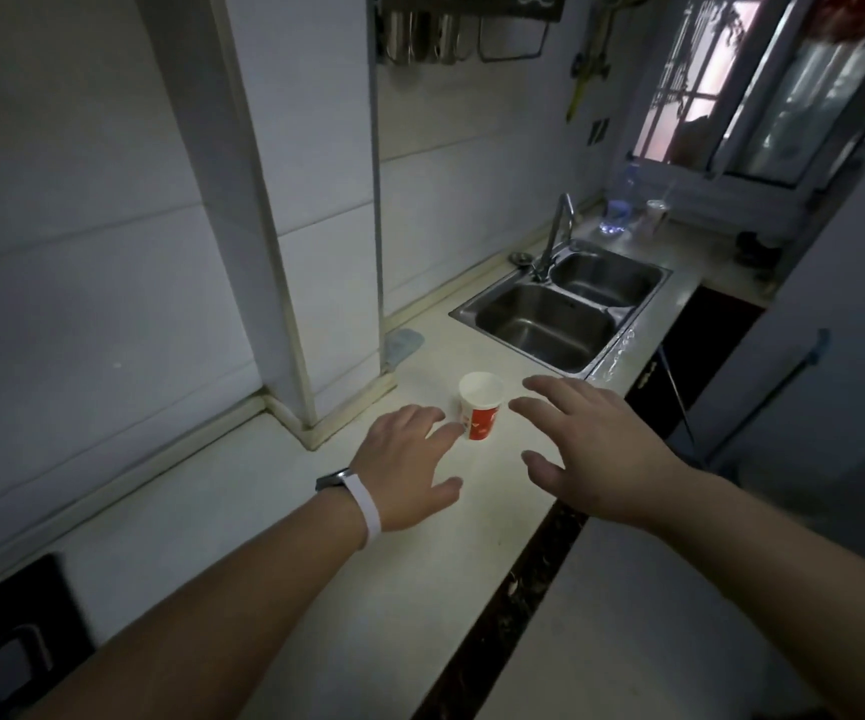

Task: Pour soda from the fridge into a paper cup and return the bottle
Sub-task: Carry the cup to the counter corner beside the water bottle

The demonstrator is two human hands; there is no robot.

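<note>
A small paper cup (481, 405), white at the rim and red lower down, stands upright on the pale countertop (399, 553). My left hand (409, 467), with a white wristband, hovers just left of the cup, palm down, fingers spread, its fingertips close to the cup's side. To the cup's right my right hand (591, 449) is also flat and spread, holding nothing. No soda bottle and no fridge show in this view.
A steel double sink (565, 309) with a tap (557, 236) lies beyond the cup. A blue cloth (403, 344) rests by the wall column. A plastic bottle (620, 200) and glasses stand near the window. A dark stove corner (9, 636) is at lower left.
</note>
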